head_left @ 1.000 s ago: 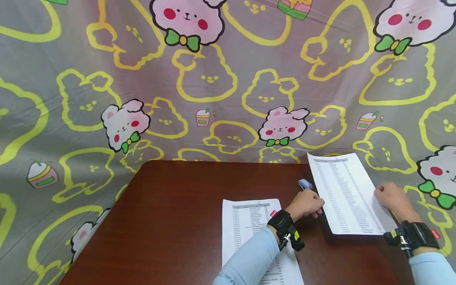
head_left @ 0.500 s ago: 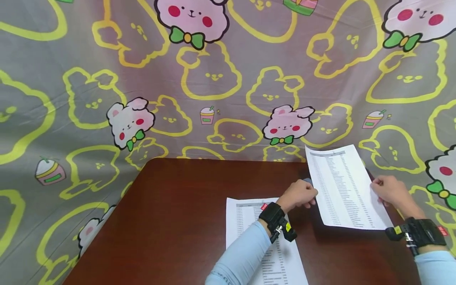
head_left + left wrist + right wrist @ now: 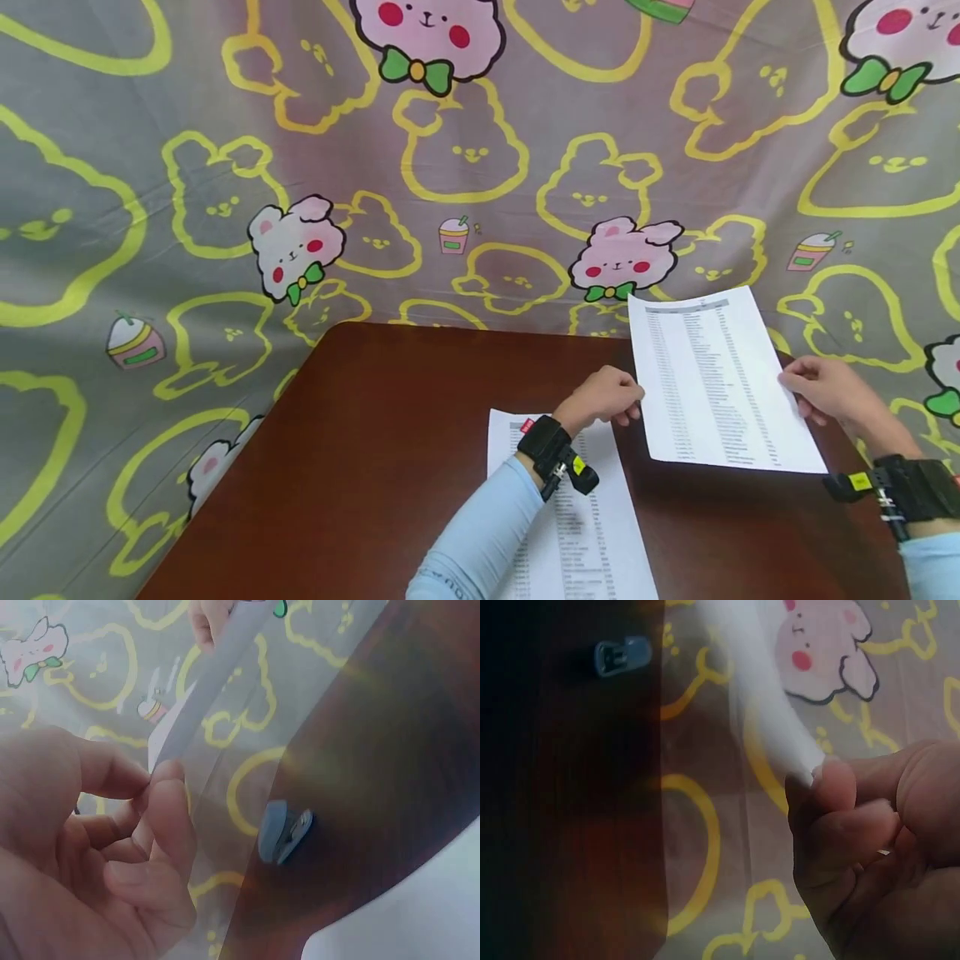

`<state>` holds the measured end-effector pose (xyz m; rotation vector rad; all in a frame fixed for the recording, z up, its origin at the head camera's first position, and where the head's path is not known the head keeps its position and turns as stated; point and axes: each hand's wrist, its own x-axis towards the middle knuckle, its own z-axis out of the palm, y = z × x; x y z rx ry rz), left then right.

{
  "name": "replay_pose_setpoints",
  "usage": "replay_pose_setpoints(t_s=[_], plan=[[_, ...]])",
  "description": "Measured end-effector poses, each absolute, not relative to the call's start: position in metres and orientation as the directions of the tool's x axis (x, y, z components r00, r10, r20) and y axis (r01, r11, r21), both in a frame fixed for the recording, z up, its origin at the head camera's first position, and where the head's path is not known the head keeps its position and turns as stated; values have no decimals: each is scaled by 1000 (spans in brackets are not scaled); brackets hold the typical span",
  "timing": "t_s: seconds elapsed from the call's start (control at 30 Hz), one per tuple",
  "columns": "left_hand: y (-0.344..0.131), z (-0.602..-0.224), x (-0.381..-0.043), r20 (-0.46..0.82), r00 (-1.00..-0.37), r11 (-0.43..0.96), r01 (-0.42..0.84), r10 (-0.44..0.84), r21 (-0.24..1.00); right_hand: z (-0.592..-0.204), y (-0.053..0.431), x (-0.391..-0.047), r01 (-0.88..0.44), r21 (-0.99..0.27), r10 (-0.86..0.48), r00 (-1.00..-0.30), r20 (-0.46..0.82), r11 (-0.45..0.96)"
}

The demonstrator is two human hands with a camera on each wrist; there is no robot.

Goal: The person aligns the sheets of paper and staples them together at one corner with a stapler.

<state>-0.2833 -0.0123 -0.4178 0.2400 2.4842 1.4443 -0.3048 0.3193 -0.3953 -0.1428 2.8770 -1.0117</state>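
Here's the left hand (image 3: pixel 606 396), thumb and fingertips pinching one long edge of a white rectangular paper sheet printed with columns (image 3: pixel 708 392); over on the opposite edge, the right hand (image 3: pixel 828 387) pinches too. Two hands, well apart, clamped on one sheet between them! It's up in the air over the right part of the table, a shadow below it, its long axis running away from the person and leaning a touch left at the far end, grey header band farthest off, print facing the head camera.

Now the wrist views: both catch the paper almost edge-on, with the finger pinch up close, and both give us what the head view doesn't: a single small blue stapler-like tool (image 3: pixel 281 831), lying on the table near its edge.

Moving out, a second white printed paper sheet (image 3: pixel 600 517) lies on the table, partly covered in the head view by the left forearm, header at its far end too, long axis nearly parallel to the first, near end cut off by the frame. That makes two sheets. Two black wrist cameras (image 3: pixel 546 447), two light-blue sleeves (image 3: pixel 480 533), one dark red-brown table (image 3: pixel 420 400), and behind it all, a grey fabric backdrop with yellow cartoon outlines (image 3: pixel 457 158).
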Motion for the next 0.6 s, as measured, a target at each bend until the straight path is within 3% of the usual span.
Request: replay_pose_setpoints(t_s=[0.6], plan=[[-50, -402, -272, -113, -954, 508, 45, 277, 860, -376, 300, -292, -118, -667, -203, -978, -51, 736]])
